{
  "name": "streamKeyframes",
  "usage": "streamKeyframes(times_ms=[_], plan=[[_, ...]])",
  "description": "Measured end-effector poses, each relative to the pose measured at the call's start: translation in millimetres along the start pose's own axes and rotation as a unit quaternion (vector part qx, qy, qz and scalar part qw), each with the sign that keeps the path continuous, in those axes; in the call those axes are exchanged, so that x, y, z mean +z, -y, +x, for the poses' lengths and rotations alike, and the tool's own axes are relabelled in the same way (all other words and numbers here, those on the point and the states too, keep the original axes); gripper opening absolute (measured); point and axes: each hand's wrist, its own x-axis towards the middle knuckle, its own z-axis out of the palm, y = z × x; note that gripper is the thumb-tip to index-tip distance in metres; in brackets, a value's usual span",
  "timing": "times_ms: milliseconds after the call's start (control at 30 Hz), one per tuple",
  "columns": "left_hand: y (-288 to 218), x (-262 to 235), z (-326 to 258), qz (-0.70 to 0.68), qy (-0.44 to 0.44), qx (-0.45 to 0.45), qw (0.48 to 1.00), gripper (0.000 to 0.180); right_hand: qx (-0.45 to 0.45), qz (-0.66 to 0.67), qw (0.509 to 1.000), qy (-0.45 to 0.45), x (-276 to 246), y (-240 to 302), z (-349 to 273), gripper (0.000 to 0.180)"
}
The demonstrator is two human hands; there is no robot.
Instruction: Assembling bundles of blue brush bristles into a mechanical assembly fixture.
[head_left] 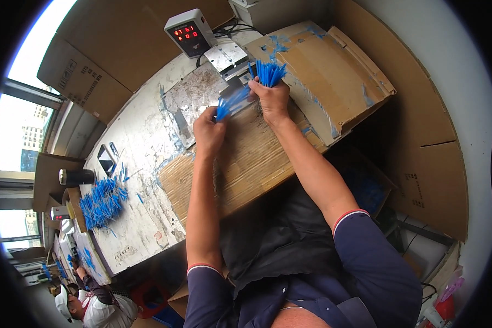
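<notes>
My right hand (272, 101) is closed round a dense bundle of thin blue sticks (270, 74), their pointed tips fanning upward. My left hand (209, 131) is to its left and a little nearer to me, closed on a few more thin blue sticks (224, 109). Motion smears these, and blurred blue streaks stretch between the two hands. Just beyond the hands is a small metal fixture (227, 57) on the worktable. A cardboard sheet (235, 158) lies under my forearms along the table's front edge.
A grey box with a red digital display (190, 34) stands behind the fixture. A taped cardboard box (333, 71) sits at right. Toward the left lie a heap of blue sticks (101, 203), a phone (105, 159) and a black cylinder (76, 176). Another person (95, 303) works at lower left.
</notes>
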Motion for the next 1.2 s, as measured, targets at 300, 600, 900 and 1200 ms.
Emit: streamKeyframes(times_ms=[300, 600, 900, 1200], plan=[[0.9, 5.4, -13.2, 0.088, -0.060, 0.020, 0.994, 0.025, -0.006, 0.009, 1.000, 0.005, 0.1, -3.9, 3.6, 0.010], [6.7, 11.9, -8.8, 0.150, -0.096, 0.031, 0.984, 0.022, -0.019, -0.001, 1.000, 0.006, 4.5, -3.3, 0.5, 0.009], [1.0, 14.2, -3.2, 0.130, -0.102, 0.060, 0.984, 0.010, -0.016, -0.031, 0.999, 0.011, 4.8, -3.9, -0.3, 0.011], [9.0, 26.5, -0.5, 0.151, -0.150, 0.132, 0.968, 0.007, -0.024, -0.036, 0.999, 0.016, 6.3, -5.8, -0.7, 0.009]])
